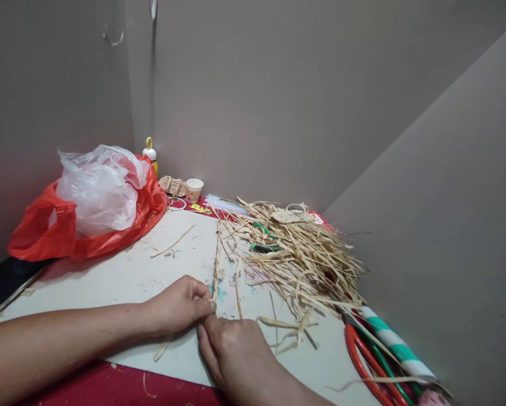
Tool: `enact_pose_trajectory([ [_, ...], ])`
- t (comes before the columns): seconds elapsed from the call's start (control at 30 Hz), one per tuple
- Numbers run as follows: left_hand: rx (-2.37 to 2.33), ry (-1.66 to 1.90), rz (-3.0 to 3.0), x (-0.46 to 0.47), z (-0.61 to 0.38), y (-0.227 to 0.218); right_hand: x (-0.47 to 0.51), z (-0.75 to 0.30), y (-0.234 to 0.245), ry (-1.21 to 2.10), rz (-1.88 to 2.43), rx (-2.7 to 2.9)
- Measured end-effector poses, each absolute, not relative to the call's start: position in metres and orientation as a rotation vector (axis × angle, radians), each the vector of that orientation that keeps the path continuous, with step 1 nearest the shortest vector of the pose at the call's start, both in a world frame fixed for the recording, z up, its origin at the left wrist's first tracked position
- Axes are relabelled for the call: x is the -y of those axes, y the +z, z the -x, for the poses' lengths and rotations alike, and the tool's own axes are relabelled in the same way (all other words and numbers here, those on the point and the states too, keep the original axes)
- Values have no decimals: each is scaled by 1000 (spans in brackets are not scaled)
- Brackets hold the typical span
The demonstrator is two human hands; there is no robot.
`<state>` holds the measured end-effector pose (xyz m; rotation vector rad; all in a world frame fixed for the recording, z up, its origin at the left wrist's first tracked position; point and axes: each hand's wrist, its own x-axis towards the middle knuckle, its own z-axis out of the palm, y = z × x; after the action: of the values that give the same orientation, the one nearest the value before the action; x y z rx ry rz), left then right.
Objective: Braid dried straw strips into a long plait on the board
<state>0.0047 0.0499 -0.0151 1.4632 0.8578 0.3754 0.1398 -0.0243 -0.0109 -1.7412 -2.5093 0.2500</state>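
head camera | looks forward and down | hands (174, 304) near, walls (256, 101) beyond

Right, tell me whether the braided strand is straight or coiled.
Straight: the braided strand runs in a nearly straight line from the left hand toward the far edge of the white board.

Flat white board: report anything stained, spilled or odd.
Blue-green stains mark the flat white board beside the thin braided straw cord, discolouring the pale surface; stray tan straw strips lie apart from the heap.
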Motion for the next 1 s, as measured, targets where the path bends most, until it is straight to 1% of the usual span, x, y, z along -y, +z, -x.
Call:
enact_pose_trajectory([
  [0.07, -860, 376, -1420, -50, -5, -15, 27, -144, -2, 407, 1608, 2579],
  [0.2, -813, 354, -1295, -50, -4, -12, 27, -162, 28, 1148, 1394, 2473],
  [0.27, -790, 344, -1272, -50, -3, -10, 20, -172, 40, 1190, 1414, 2258],
  [0.33, -782, 326, -1273, -51, -3, -9, 8, -182, 45, 1125, 1456, 2003],
  [0.47, -787, 275, -1294, -53, -2, -11, -21, -203, 41, 1145, 1512, 1515],
  [0.57, -782, 259, -1327, -54, -2, -14, -43, -221, 44, 1164, 1469, 1310],
  [0.63, -779, 251, -1342, -55, -2, -15, -59, -234, 52, 1130, 1469, 1260],
  [0.7, -783, 248, -1349, -56, -2, -16, -77, -248, 64, 1014, 1511, 1290],
  [0.77, -788, 247, -1352, -56, -2, -16, -93, -261, 76, 778, 1625, 1413],
  [0.87, -782, 243, -1357, -57, -2, -19, -111, -279, 90, 282, 1784, 1660],
  [0.93, -774, 246, -1364, -58, -2, -21, -116, -290, 96, 117, 1816, 1754],
  [1.0, -771, 249, -1379, -58, -2, -22, -118, -301, 98, 60, 1923, 1783],
])
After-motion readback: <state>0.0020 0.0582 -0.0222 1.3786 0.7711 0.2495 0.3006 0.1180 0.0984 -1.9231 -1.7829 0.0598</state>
